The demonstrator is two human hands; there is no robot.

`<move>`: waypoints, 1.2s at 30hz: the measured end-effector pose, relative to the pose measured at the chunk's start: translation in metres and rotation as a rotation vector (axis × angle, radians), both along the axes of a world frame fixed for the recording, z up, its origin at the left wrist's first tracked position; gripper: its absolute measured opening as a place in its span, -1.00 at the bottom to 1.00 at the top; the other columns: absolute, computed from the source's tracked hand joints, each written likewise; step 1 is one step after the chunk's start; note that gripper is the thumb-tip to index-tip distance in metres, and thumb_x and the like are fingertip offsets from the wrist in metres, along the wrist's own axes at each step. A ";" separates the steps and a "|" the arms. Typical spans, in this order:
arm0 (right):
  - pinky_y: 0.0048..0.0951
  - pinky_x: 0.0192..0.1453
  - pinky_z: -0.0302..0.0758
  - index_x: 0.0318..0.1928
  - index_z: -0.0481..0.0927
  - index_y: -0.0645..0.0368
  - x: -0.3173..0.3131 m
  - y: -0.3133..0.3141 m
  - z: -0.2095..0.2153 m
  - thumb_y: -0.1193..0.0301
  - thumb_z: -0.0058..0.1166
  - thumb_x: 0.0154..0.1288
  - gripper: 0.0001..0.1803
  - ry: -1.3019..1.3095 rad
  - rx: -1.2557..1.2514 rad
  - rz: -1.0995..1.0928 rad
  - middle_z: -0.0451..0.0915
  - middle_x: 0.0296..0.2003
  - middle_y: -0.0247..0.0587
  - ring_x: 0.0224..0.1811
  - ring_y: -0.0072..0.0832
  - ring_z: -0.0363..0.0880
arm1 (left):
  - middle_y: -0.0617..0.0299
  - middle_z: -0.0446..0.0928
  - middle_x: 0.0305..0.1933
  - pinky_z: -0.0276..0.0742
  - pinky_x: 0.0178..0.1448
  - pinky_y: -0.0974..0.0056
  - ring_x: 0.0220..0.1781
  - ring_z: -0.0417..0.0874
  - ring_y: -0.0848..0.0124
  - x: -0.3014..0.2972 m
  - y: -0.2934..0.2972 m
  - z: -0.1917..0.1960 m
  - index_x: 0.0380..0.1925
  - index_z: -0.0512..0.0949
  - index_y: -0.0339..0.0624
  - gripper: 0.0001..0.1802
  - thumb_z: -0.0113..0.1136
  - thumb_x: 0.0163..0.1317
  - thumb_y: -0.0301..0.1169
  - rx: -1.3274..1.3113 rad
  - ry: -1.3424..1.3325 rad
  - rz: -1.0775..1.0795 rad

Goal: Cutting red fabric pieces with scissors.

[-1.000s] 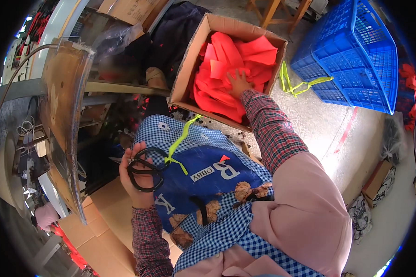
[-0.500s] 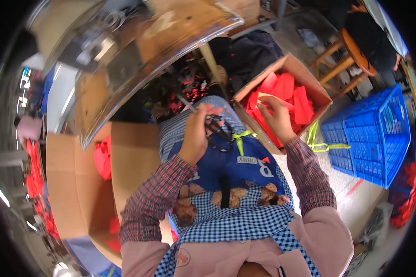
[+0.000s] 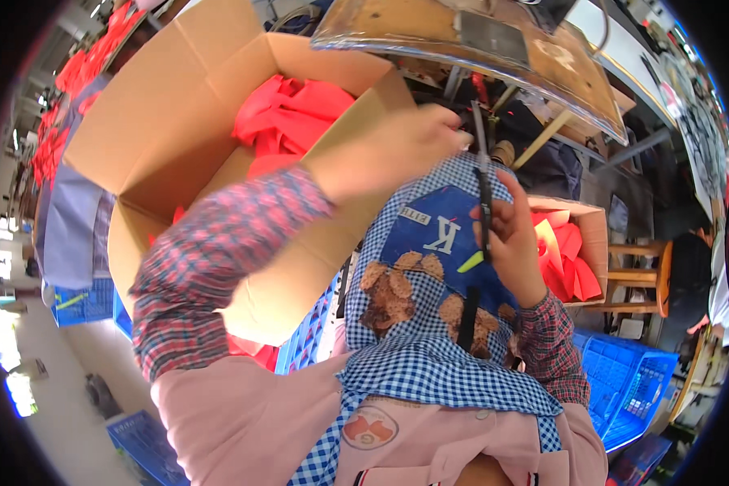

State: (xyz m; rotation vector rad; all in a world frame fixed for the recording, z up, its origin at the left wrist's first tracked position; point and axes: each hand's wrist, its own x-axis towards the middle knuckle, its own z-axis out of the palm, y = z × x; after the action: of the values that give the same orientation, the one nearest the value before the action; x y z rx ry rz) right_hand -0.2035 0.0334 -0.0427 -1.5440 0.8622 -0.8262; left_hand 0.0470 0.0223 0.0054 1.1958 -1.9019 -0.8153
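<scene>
A pair of dark scissors (image 3: 484,182) stands upright over my lap with its blades pointing away from me. My right hand (image 3: 514,247) is closed around the handles, where a yellow-green tie (image 3: 470,261) hangs. Over the near-right wall of the large cardboard box (image 3: 356,190), my left hand (image 3: 397,150) is smeared by motion, its fingertips not far from the blades. I cannot make out whether it holds anything. Red fabric pieces (image 3: 292,113) lie inside that box. A blue checked apron (image 3: 429,373) covers my lap.
A smaller cardboard box (image 3: 595,235) with red pieces stands beyond my right hand. A worn tabletop (image 3: 429,32) juts across the far side. Blue crates (image 3: 624,385) sit at right and lower left. A wooden stool (image 3: 640,275) is at the far right.
The scissors have passed from my left hand to my right. My right hand has left the smaller box; my left has moved toward the large one. The view has turned left.
</scene>
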 end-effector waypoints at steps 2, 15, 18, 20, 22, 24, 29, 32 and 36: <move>-0.70 -0.41 0.37 0.37 0.15 0.12 -0.006 -0.003 0.000 0.63 0.09 0.25 -0.30 -0.057 0.227 -0.076 0.48 -0.35 -0.35 -0.44 -0.72 0.45 | 0.04 0.53 0.07 0.42 0.22 0.26 0.13 0.52 0.24 0.089 0.011 0.014 0.14 0.41 -0.33 -0.51 0.07 0.39 -0.17 0.058 -0.254 0.034; -0.67 -0.52 0.27 0.29 0.29 0.19 -0.013 -0.017 -0.018 0.37 0.06 0.34 -0.46 -0.167 0.539 -0.182 0.26 -0.51 -0.48 -0.60 -0.73 0.29 | -0.16 0.30 0.36 0.30 0.39 0.11 0.37 0.36 0.01 0.242 0.155 -0.161 0.42 -0.04 -0.34 0.33 0.32 -0.14 0.34 1.097 -0.887 0.145; -0.66 -0.54 0.27 0.28 0.30 0.21 -0.016 -0.011 -0.018 0.37 0.06 0.34 -0.47 -0.158 0.525 -0.199 0.27 -0.53 -0.47 -0.61 -0.73 0.29 | -0.12 0.39 0.29 0.37 0.32 0.10 0.30 0.44 0.02 0.238 0.139 -0.208 0.34 0.17 -0.33 0.15 0.35 -0.09 0.25 0.843 -0.913 0.198; -0.64 -0.56 0.26 0.26 0.31 0.25 -0.021 -0.007 -0.018 0.36 0.06 0.33 -0.47 -0.113 0.472 -0.173 0.28 -0.56 -0.46 -0.64 -0.72 0.28 | -0.11 0.43 0.24 0.40 0.28 0.10 0.25 0.47 0.05 0.246 0.127 -0.208 0.22 0.33 -0.31 -0.06 0.38 -0.05 0.10 0.799 -0.817 0.025; -0.64 -0.58 0.25 0.25 0.32 0.27 -0.027 -0.005 -0.020 0.34 0.06 0.33 -0.47 -0.104 0.477 -0.217 0.29 -0.58 -0.45 -0.65 -0.71 0.28 | -0.11 0.47 0.20 0.41 0.25 0.13 0.21 0.51 0.06 0.258 0.111 -0.188 0.17 0.41 -0.27 -0.24 0.36 0.03 -0.07 0.816 -0.782 0.076; -0.63 -0.58 0.26 0.25 0.32 0.25 -0.033 -0.007 -0.022 0.35 0.06 0.33 -0.48 -0.131 0.493 -0.240 0.29 -0.56 -0.46 -0.65 -0.70 0.29 | -0.13 0.53 0.11 0.44 0.21 0.12 0.14 0.55 0.03 0.272 0.098 -0.153 0.13 0.47 -0.24 -0.38 0.33 0.05 -0.23 0.669 -0.788 0.187; -0.66 -0.56 0.26 0.24 0.35 0.08 -0.039 -0.013 -0.028 0.40 0.05 0.35 -0.54 -0.231 0.598 -0.280 0.29 -0.47 -0.49 -0.60 -0.74 0.30 | -0.10 0.60 -0.03 0.49 0.11 0.07 0.03 0.61 0.01 0.298 0.077 -0.081 0.03 0.56 -0.20 -0.46 0.36 -0.02 -0.30 0.215 -0.785 0.704; -0.66 -0.55 0.25 0.23 0.36 0.08 -0.040 -0.013 -0.031 0.39 0.04 0.36 -0.55 -0.225 0.611 -0.247 0.29 -0.47 -0.49 -0.59 -0.73 0.29 | -0.13 0.63 -0.14 0.53 0.03 0.08 -0.06 0.65 0.02 0.314 0.070 -0.055 -0.05 0.59 -0.24 -0.52 0.37 0.01 -0.26 0.192 -0.706 0.826; -0.59 -0.58 0.27 0.19 0.35 0.20 -0.038 -0.010 -0.035 0.39 0.14 0.28 -0.50 -0.239 0.596 -0.233 0.31 -0.51 -0.43 -0.66 -0.67 0.31 | -0.09 0.64 -0.39 0.57 -0.18 0.09 -0.27 0.71 0.11 0.316 0.069 -0.029 -0.24 0.64 -0.29 -0.62 0.36 0.06 -0.20 -0.029 -0.510 1.001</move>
State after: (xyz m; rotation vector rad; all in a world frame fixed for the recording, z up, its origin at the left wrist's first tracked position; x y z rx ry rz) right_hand -0.2417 0.0231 -0.0773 -0.8183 1.0081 -0.8039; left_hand 0.3626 0.0912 -0.0237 2.1805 -1.3316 0.0749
